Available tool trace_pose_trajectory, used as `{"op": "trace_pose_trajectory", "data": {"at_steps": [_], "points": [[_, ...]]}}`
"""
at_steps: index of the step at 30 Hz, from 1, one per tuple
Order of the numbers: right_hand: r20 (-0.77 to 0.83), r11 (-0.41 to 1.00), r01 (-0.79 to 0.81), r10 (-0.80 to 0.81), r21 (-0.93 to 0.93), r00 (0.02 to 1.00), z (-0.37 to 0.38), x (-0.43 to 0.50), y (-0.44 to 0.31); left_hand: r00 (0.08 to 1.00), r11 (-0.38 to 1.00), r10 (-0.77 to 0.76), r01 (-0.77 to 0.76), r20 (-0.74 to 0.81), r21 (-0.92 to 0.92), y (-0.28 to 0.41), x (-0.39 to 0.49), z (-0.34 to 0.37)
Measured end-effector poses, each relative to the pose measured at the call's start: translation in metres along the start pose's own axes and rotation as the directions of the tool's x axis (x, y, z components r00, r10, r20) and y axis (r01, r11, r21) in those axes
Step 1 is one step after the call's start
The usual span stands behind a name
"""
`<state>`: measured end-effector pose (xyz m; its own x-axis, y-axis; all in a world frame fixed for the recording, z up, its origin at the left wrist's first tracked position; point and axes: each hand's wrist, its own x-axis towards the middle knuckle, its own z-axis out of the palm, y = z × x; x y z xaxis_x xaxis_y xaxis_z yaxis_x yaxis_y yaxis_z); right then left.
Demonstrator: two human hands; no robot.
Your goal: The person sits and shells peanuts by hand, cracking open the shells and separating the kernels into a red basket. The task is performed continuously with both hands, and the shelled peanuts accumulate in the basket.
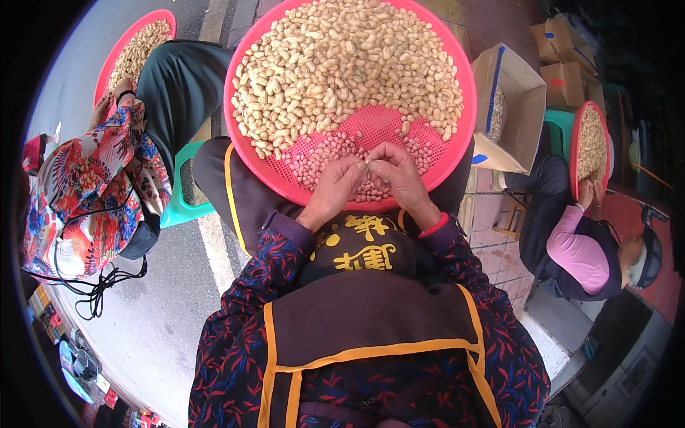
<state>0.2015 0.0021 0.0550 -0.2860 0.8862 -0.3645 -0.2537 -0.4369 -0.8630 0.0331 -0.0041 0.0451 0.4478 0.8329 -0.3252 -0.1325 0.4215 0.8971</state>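
On my lap rests a round red plastic sieve tray (464, 69) with a perforated bottom. Unshelled peanuts (348, 64) are heaped over its far part. Loose pink shelled peanut kernels (324, 155) are spread over its near part. My left hand (337, 182) and my right hand (397, 174) meet above these kernels, thumbs and fingertips pressed together. Between the fingertips is a small peanut, mostly hidden by the fingers. Both wrists come in over the tray's near rim.
A cardboard box (516, 101) with peanuts inside stands right of the tray. At left, a person (91, 176) sits by a green plastic stool (184, 206), hands at another red peanut tray (168, 24). On the right, another person (583, 251) handles peanuts in a third tray (575, 160).
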Motion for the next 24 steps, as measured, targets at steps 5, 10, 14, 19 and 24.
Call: {"op": "trace_pose_trajectory", "data": {"at_steps": [5, 10, 14, 19, 24], "points": [[0.01, 0.999, 0.051, -0.051, -0.016, 0.999, 0.011, -0.003, -0.011, 0.975, 0.947, 0.164, -0.113, -0.15, 0.3, 0.018, -0.006, 0.012], [-0.071, 0.974, 0.155, -0.169, -0.167, 0.983, 0.029, -0.005, -0.01, 0.946, 0.899, 0.221, -0.104, -0.236, 0.425, 0.015, -0.007, 0.013], [-0.076, 0.974, 0.156, -0.17, -0.162, 0.983, 0.029, -0.004, -0.01, 0.915, 0.827, 0.316, -0.137, -0.25, 0.545, 0.013, -0.007, 0.015], [-0.023, 0.98, 0.133, -0.138, -0.148, 0.99, 0.021, 0.0, -0.007, 0.896, 0.701, 0.393, -0.144, -0.209, 0.699, 0.014, -0.008, 0.014], [-0.053, 0.982, -0.006, 0.016, 0.187, 0.998, 0.015, 0.007, 0.016, 0.877, 0.518, 0.459, -0.137, -0.139, 0.844, 0.003, -0.002, 0.007]]}}
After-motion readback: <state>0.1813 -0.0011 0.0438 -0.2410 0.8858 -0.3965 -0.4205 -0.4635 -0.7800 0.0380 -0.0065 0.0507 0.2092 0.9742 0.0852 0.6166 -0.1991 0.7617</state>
